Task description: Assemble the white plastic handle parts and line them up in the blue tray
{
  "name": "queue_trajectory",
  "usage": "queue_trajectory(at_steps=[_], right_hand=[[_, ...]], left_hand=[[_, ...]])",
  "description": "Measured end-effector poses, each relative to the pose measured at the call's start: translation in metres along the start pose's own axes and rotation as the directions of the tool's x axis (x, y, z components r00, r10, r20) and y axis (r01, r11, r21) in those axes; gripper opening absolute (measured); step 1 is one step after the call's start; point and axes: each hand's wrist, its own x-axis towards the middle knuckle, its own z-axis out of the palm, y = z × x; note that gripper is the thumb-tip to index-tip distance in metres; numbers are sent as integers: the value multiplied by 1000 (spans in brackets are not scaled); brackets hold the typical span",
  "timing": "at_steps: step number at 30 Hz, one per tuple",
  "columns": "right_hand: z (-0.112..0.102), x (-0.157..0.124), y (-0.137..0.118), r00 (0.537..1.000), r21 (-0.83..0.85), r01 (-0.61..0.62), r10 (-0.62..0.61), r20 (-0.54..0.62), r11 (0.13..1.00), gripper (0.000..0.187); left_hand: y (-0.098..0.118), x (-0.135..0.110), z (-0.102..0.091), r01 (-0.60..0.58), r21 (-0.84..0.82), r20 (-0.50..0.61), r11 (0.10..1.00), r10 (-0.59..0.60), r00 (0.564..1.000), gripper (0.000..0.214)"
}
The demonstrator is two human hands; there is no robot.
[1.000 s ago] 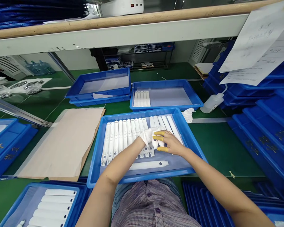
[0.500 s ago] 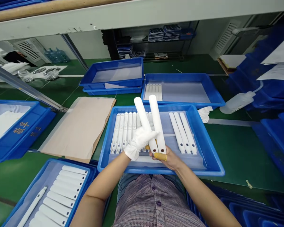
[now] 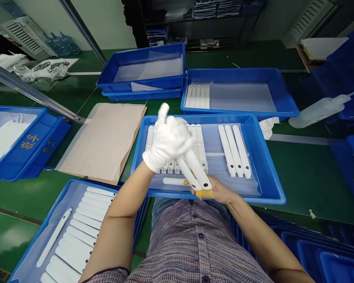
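My right hand [image 3: 220,191], with yellow finger cots, grips two long white plastic strips [image 3: 198,169] by their near ends, where dark round holes show. My left hand [image 3: 172,135], in a white glove, is curled over their far ends and hides them; one gloved finger points up. Beneath is a blue tray [image 3: 273,169] lined with translucent sheet. In it, a row of white strips [image 3: 201,147] is partly covered by my left hand. Three more white strips [image 3: 234,151] lie side by side at the right. A single white piece [image 3: 173,181] lies crosswise near the front.
A lower-left tray [image 3: 54,208] holds several white strips and one set apart. Brown paper [image 3: 97,137] lies left of the middle tray. Behind stand a tray with short white pieces [image 3: 197,97] and stacked blue trays [image 3: 141,88]. A squeeze bottle [image 3: 315,112] leans at right.
My left hand has moved up along the two strips, from near their holed ends to over their far ends. My right hand keeps its hold. The view has tilted downward.
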Motion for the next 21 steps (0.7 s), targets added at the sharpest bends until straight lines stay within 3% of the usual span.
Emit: queue_trajectory(at_steps=[3,5,7,9,12,15,17,21], right_hand=[[1,-5,1,998,39,8,-10,62,999,52],[1,-6,4,997,52,8,-12,74,999,50],[0,-5,8,998,46,19,-22,66,999,51],[-2,-3,12,998,21,48,-49,45,999,51],[-5,0,13,992,-26,126,-127,-13,992,43],[-8,0,12,983,-54,171,-174,-52,984,34],[-10,0,11,983,-74,171,-175,-59,983,32],[-10,0,14,980,-123,161,-173,-99,979,32]], left_hand=[[-13,18,-25,81,-86,-110,993,-90,990,25],[-14,19,-31,199,-347,-153,917,-264,952,20],[-10,16,-27,246,-643,-141,725,-428,893,36],[-1,11,-18,206,-836,-88,508,-495,864,52],[20,0,1,209,-947,89,244,-425,901,62],[42,-13,16,347,-934,310,82,-298,903,64],[52,-21,20,424,-905,398,36,-285,872,62],[52,-32,27,488,-873,464,0,-308,830,69]])
